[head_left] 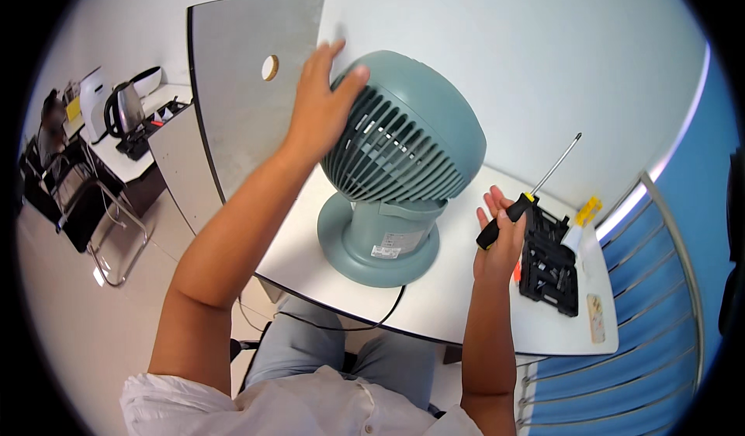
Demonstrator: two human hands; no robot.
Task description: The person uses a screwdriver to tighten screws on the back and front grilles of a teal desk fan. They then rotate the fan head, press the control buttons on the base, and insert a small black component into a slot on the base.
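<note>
A grey-green table fan (434,94) stands upright on the white table in front of me, its slatted grille (388,145) turned toward me. Pale labels (398,243) are stuck on its neck above the round base (337,238). My left hand (322,98) is at the upper left of the fan's head, fingers spread; whether the fingertips press on it I cannot tell. To the right of the fan, my right hand (504,234) holds a screwdriver (514,217) by its black and yellow handle, with the metal shaft pointing up and to the right.
Beyond my right hand lies an open black tool case (547,269), with a yellow and white object (582,222) beside it. A black cord (372,327) hangs over the table's near edge. A grey panel (248,110) rises behind on the left; a metal railing (683,250) runs along the right.
</note>
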